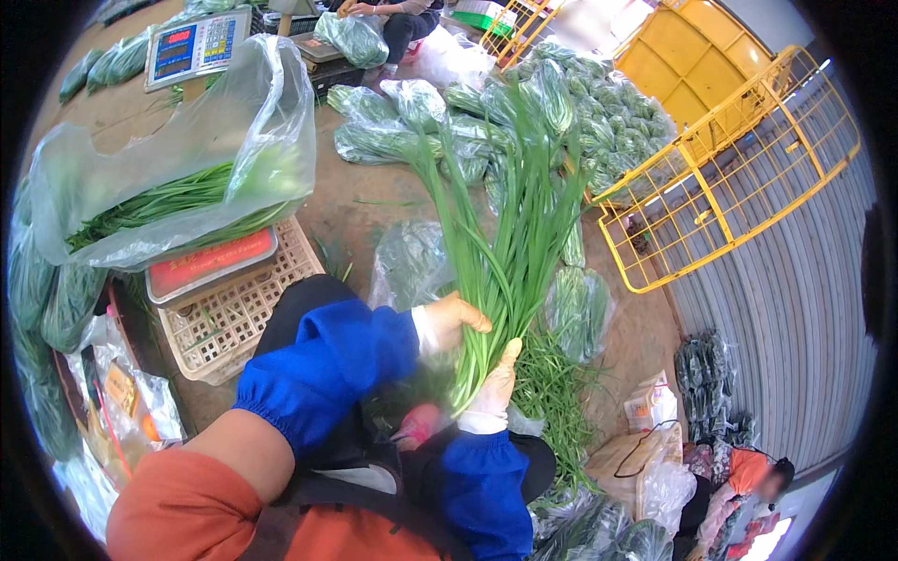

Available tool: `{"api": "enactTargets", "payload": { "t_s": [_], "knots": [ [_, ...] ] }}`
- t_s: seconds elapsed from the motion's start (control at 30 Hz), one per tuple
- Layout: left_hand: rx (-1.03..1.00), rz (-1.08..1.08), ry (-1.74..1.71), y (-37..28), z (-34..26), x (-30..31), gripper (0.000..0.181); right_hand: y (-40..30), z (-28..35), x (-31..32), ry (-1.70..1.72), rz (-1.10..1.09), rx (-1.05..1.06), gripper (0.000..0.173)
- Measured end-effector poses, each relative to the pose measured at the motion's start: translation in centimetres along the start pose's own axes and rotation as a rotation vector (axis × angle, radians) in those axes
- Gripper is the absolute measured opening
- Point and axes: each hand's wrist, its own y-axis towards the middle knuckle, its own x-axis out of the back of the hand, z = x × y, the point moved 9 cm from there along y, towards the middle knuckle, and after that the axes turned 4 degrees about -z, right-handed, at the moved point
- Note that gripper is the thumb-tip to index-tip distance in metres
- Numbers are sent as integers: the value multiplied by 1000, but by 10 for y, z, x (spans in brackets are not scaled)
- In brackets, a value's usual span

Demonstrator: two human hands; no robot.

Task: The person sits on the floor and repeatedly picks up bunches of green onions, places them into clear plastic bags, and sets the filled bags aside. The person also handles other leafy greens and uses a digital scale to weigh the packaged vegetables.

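A bunch of long green leafy stalks, like garlic chives [508, 245], stands upright between my hands, its pale ends downward. My left hand [452, 322], in a light glove, presses against the bunch from its left side. Lower down, my right hand [497, 382], also gloved, is closed round the pale stems with the thumb up. Loose green leaves [561, 400] lie in a heap right of my hands. To the left, an open clear plastic bag [91, 189] holding more of the greens [175, 196] rests on a weighing scale's red platform [210, 263].
The scale stands on a beige plastic crate [217, 340], its display [198, 48] behind. Bagged greens [610, 126] are piled ahead near a yellow mesh cage gate [733, 175]. Further bags [42, 336] line the left. One person [403, 21] sits ahead; another [747, 484] is at lower right.
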Motion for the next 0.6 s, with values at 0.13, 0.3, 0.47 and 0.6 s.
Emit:
{"api": "enactTargets", "payload": {
  "t_s": [0.13, 0.3, 0.47, 0.6],
  "knots": [
    [25, -66, -43, -8, 6, -4, 52, 0, -15, 9, 129, 43, -160, 63],
    [81, -160, 105, -7, 16, 8, 48, -9, -17, -3, 13, 100, -236, 64],
    [-17, -423, 627, 9, 23, 66, 44, -17, -25, -16, -102, 225, -306, 34],
    [-78, -268, 956, 19, 29, 93, 61, -30, -53, -26, -74, 150, -545, 10]
  ]
}}
